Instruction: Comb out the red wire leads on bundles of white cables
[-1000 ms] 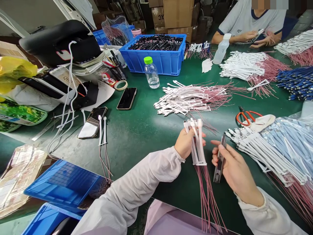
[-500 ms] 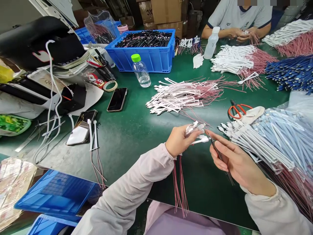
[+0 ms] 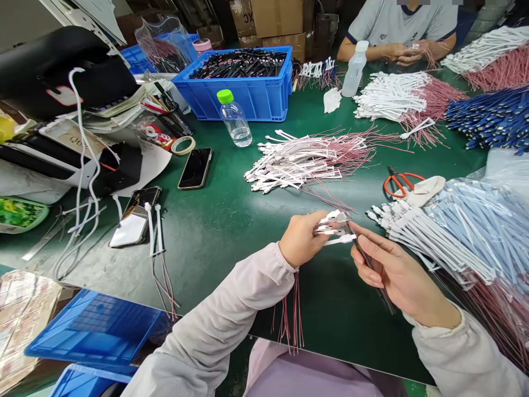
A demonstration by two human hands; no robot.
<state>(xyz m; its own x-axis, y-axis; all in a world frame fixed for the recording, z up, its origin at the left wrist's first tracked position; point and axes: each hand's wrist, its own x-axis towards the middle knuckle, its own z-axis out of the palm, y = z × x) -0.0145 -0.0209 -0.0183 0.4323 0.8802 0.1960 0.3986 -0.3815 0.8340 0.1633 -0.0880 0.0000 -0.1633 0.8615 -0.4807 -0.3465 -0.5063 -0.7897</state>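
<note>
My left hand (image 3: 303, 238) is closed round several white cables (image 3: 335, 219) with small connector ends pointing right; their thin red wires (image 3: 291, 314) hang below my wrist. In my right hand (image 3: 392, 270) is a pair of dark tweezers (image 3: 366, 256), gripped between thumb and fingers, its tip at one white connector. Just beyond my hands lies a loose pile of white cables (image 3: 297, 160) with red wires. To the right of my right hand sits a neater bundle of white cables (image 3: 438, 240) on pale blue ones.
Orange-handled scissors (image 3: 399, 183) lie past my right hand. A green-capped bottle (image 3: 235, 121) stands before a blue bin (image 3: 235, 94) of black cables. Two phones (image 3: 195, 168) lie at left. Across the green table (image 3: 215, 237), a co-worker's hands (image 3: 403, 53) hold wires.
The hanging red wires have swung left. My left fingers have shifted slightly on the cables, and the connectors sit a little differently by the tweezer tip. The camera view has moved slightly.
</note>
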